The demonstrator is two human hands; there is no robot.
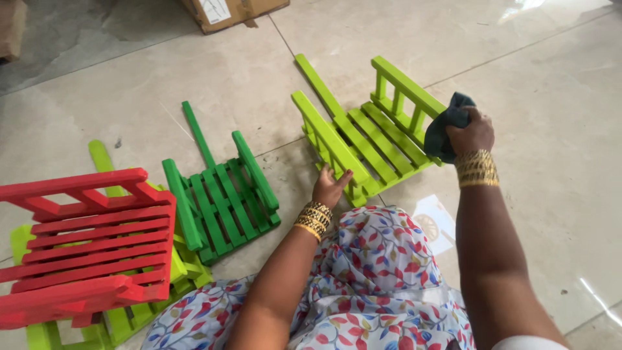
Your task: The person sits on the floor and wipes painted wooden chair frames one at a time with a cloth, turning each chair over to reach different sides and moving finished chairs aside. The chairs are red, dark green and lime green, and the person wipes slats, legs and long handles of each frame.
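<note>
Lime chair point(366, 133) lies on its side on the tiled floor point(551, 84), just beyond the person's knee point(382, 259), which is draped in flowered cloth; tipped over like this, its slatted seat and back rails face up and sit within easy reach of both arms. The left hand point(329, 186), a stack of gold bangles at the wrist, rests with fingers spread and open on the near end of the chair's frame, gripping nothing, and seems placed there to brace the piece so it does not slide on the smooth tile. The right hand point(472, 133), also bangled, is closed around a bunched dark teal rag point(447, 126) and presses it against the railed side at the chair's right end, a hold that suits rubbing the painted wood. To the left, near the person's side, a red chair point(84, 246) sits on top of another lime piece point(116, 321), stacked as if set aside. Between that stack and the lime chair, a darker green chair point(220, 198) lies overturned with its legs pointing away. Farthest off, at the floor's top edge, a cardboard box point(230, 11) stands partly out of view.
</note>
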